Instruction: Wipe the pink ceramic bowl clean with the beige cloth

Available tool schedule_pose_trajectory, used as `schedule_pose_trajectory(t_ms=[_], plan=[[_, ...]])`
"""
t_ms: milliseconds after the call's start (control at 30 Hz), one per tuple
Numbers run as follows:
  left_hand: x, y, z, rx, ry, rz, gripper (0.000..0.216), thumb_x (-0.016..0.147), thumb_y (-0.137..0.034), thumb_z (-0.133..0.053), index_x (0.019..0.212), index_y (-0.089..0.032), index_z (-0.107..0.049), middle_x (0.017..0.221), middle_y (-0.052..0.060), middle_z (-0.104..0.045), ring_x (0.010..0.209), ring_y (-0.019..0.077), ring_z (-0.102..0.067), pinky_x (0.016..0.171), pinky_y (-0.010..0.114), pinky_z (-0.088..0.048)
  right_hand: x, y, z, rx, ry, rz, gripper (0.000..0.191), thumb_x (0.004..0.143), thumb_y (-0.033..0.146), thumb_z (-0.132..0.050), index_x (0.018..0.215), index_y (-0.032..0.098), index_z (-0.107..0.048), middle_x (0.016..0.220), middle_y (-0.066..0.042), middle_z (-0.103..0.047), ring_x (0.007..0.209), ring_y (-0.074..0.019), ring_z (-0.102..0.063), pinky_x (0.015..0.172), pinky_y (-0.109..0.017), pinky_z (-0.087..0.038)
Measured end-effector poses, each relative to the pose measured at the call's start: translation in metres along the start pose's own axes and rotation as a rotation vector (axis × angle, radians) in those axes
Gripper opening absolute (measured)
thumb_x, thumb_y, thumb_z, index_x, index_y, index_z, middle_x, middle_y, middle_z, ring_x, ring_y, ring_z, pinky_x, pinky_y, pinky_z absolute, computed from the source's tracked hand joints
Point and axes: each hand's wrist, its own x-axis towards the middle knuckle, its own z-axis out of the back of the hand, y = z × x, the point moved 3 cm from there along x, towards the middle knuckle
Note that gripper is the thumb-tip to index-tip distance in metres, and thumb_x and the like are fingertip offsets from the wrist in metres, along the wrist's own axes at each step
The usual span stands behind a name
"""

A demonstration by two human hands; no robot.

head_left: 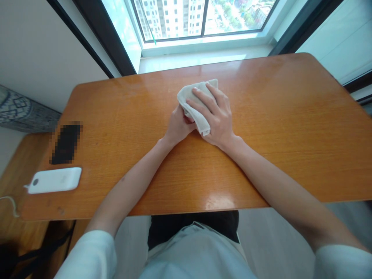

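Note:
A folded off-white cloth [194,104] is held over the middle of the orange wooden table [279,128]. My right hand [216,116] lies over the cloth with its fingers wrapped round it from the right. My left hand [178,127] grips the cloth from underneath on the left, and its fingers are mostly hidden by the fabric. Both hands touch each other at the cloth.
A white flat device [54,180] with a cord lies at the table's near left corner. Behind it sits a dark blurred object [66,142]. A window sill and window [200,23] run along the far edge. A lower wooden surface [11,182] stands at the left.

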Motion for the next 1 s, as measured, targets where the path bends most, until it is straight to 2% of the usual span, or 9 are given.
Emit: schedule_pose_trajectory(t_ms=[167, 367, 433, 567, 633, 700, 767, 867, 1000], plan=[[-0.001, -0.005, 0.002, 0.138, -0.04, 0.039, 0.06, 0.084, -0.059, -0.091, 0.124, -0.024, -0.065, 0.099, 0.002, -0.08, 0.083, 0.02, -0.072, 0.076, 0.036, -0.056, 0.001, -0.014, -0.008, 0.15, -0.119, -0.031, 0.056, 0.111, 0.07, -0.045, 0.149, 0.035, -0.069, 0.157, -0.005, -0.07, 0.16, -0.0347, -0.055, 0.136, -0.064, -0.041], [-0.001, -0.025, 0.004, 0.274, -0.056, 0.019, 0.053, 0.088, -0.042, -0.087, 0.133, -0.024, -0.065, 0.101, 0.0, -0.081, 0.085, 0.0191, -0.075, 0.078, 0.031, -0.052, -0.018, -0.075, -0.032, 0.415, -0.325, -0.62, 0.065, 0.111, 0.074, -0.037, 0.122, 0.024, -0.077, 0.115, -0.006, -0.082, 0.124, -0.0297, -0.077, 0.118, -0.055, -0.06], [-0.001, -0.021, 0.005, 0.293, -0.066, 0.018, 0.056, 0.086, -0.042, -0.089, 0.133, -0.024, -0.065, 0.101, 0.001, -0.081, 0.084, 0.019, -0.075, 0.076, 0.031, -0.052, -0.017, -0.065, -0.028, 0.394, -0.303, -0.55, 0.063, 0.112, 0.073, -0.038, 0.126, 0.025, -0.077, 0.121, -0.006, -0.082, 0.129, -0.0297, -0.076, 0.122, -0.055, -0.057], [-0.002, -0.004, 0.004, 0.3, -0.028, 0.034, 0.045, 0.085, -0.056, -0.089, 0.111, -0.024, -0.073, 0.09, 0.002, -0.08, 0.077, 0.02, -0.071, 0.069, 0.036, -0.052, -0.004, -0.012, -0.01, 0.147, -0.111, -0.025, 0.049, 0.11, 0.066, -0.05, 0.145, 0.039, -0.073, 0.156, 0.0, -0.072, 0.16, -0.0346, -0.055, 0.139, -0.063, -0.036], [-0.001, -0.001, 0.003, 0.282, -0.002, 0.052, 0.044, 0.084, -0.062, -0.089, 0.098, -0.023, -0.073, 0.085, 0.003, -0.08, 0.075, 0.0207, -0.07, 0.066, 0.037, -0.051, -0.001, 0.0, -0.007, 0.054, -0.054, 0.129, 0.049, 0.11, 0.062, -0.052, 0.152, 0.043, -0.068, 0.166, 0.004, -0.065, 0.168, -0.0359, -0.045, 0.142, -0.066, -0.03], [-0.001, -0.005, 0.003, 0.283, -0.031, 0.062, 0.047, 0.082, -0.056, -0.091, 0.109, -0.023, -0.073, 0.09, 0.002, -0.081, 0.078, 0.0207, -0.072, 0.069, 0.036, -0.052, -0.001, -0.011, -0.009, 0.122, -0.11, 0.051, 0.05, 0.113, 0.06, -0.048, 0.155, 0.039, -0.066, 0.164, 0.0, -0.067, 0.164, -0.0339, -0.051, 0.139, -0.063, -0.037], [-0.002, -0.013, 0.004, 0.306, -0.083, 0.053, 0.057, 0.081, -0.046, -0.092, 0.128, -0.024, -0.069, 0.098, 0.0, -0.082, 0.082, 0.0193, -0.074, 0.074, 0.032, -0.053, -0.004, -0.034, -0.014, 0.265, -0.222, -0.199, 0.055, 0.115, 0.062, -0.039, 0.149, 0.032, -0.069, 0.15, -0.004, -0.076, 0.149, -0.031, -0.065, 0.133, -0.058, -0.048], [-0.002, -0.021, 0.003, 0.341, -0.093, 0.027, 0.058, 0.083, -0.039, -0.089, 0.134, -0.025, -0.066, 0.101, -0.001, -0.082, 0.083, 0.0174, -0.074, 0.076, 0.03, -0.052, -0.012, -0.054, -0.02, 0.348, -0.304, -0.451, 0.061, 0.115, 0.067, -0.033, 0.139, 0.029, -0.074, 0.132, -0.004, -0.083, 0.137, -0.0301, -0.073, 0.127, -0.057, -0.055], [-0.003, -0.013, 0.004, 0.33, -0.057, 0.068, 0.057, 0.083, -0.044, -0.091, 0.13, -0.024, -0.067, 0.098, 0.001, -0.083, 0.084, 0.0203, -0.077, 0.074, 0.031, -0.053, -0.008, -0.023, -0.011, 0.206, -0.122, -0.11, 0.05, 0.111, 0.064, -0.052, 0.152, 0.041, -0.068, 0.163, 0.002, -0.068, 0.163, -0.0332, -0.052, 0.139, -0.062, -0.038]])
